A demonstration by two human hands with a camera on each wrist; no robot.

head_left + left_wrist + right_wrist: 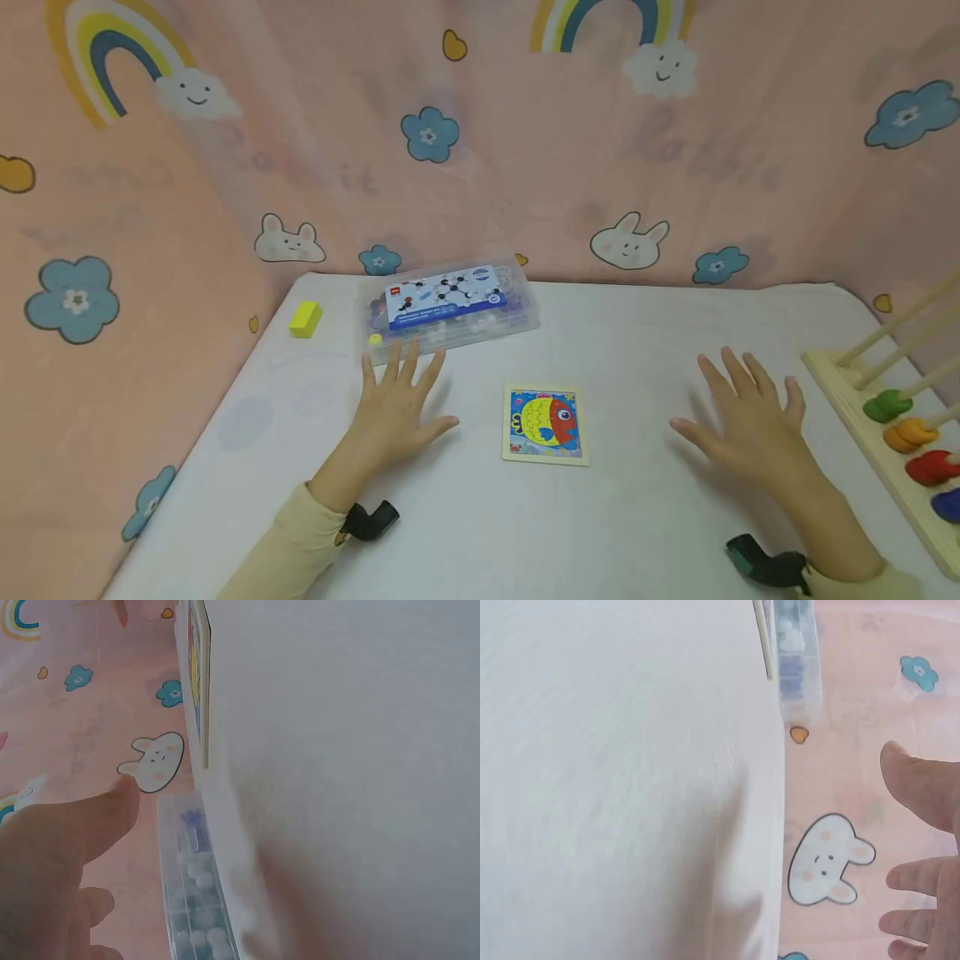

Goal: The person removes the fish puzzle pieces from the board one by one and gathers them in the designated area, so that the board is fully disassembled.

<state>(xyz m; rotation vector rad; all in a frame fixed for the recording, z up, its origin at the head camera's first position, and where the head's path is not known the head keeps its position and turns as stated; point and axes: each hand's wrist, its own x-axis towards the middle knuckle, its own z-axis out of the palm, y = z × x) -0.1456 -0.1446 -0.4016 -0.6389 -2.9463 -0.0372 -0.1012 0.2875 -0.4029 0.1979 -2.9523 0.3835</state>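
Observation:
My left hand (pixel 396 408) lies flat on the white table (pixel 637 350) with its fingers spread, fingertips just short of a clear plastic box (pixel 452 309) with a blue label and small balls inside. My right hand (pixel 746 421) rests flat and spread on the table's right side. Between the hands lies a small square fish puzzle (pixel 544 422). Neither hand holds anything. In the left wrist view the thumb (pixel 82 821) shows beside the clear box (pixel 193 892) and the puzzle's edge (pixel 199 682). The right wrist view shows fingers (pixel 922 892), tabletop and the box (pixel 798 652).
A yellow block (pixel 305 319) sits at the table's back left. A wooden rod frame (pixel 885 417) with green, orange, red and blue rings stands along the right edge. Pink cartoon cloth walls surround the table on three sides.

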